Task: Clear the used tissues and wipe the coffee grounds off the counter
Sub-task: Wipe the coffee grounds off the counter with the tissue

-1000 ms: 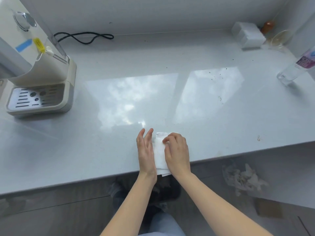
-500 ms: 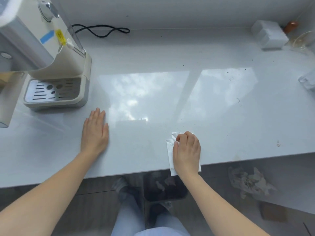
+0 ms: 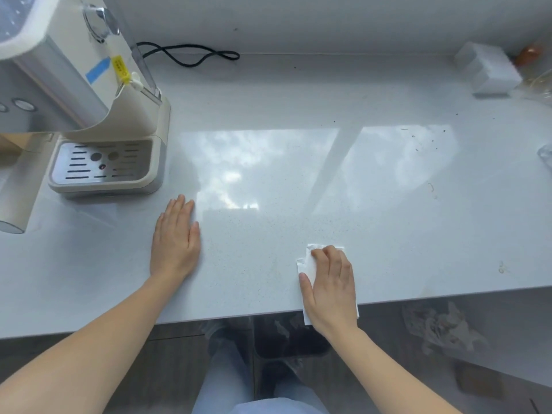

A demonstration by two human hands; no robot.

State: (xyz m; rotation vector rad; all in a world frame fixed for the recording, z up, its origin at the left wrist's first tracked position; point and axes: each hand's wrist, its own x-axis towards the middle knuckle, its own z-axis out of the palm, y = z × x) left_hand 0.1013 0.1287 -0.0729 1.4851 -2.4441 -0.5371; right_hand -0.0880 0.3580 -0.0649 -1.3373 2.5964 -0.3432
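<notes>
My right hand (image 3: pixel 330 282) presses a folded white tissue (image 3: pixel 309 262) flat on the white counter (image 3: pixel 268 234) near its front edge; part of the tissue hangs over the edge. My left hand (image 3: pixel 176 239) lies flat and empty on the counter, fingers together, to the left. Dark coffee grounds (image 3: pixel 424 140) are scattered on the counter at the far right, well beyond the tissue. A small brownish stain (image 3: pixel 501 268) sits near the front right edge.
A cream coffee machine (image 3: pixel 89 115) with a drip tray stands at the left, its black cord (image 3: pixel 191 53) behind. A white box (image 3: pixel 487 71) is at the back right. Below the counter are a dark bin (image 3: pixel 291 339) and a bag of crumpled tissues (image 3: pixel 439 327).
My left hand left the tissue and moved left to rest flat on the counter. My right hand stays on the tissue, sliding slightly. The view shifted left.
</notes>
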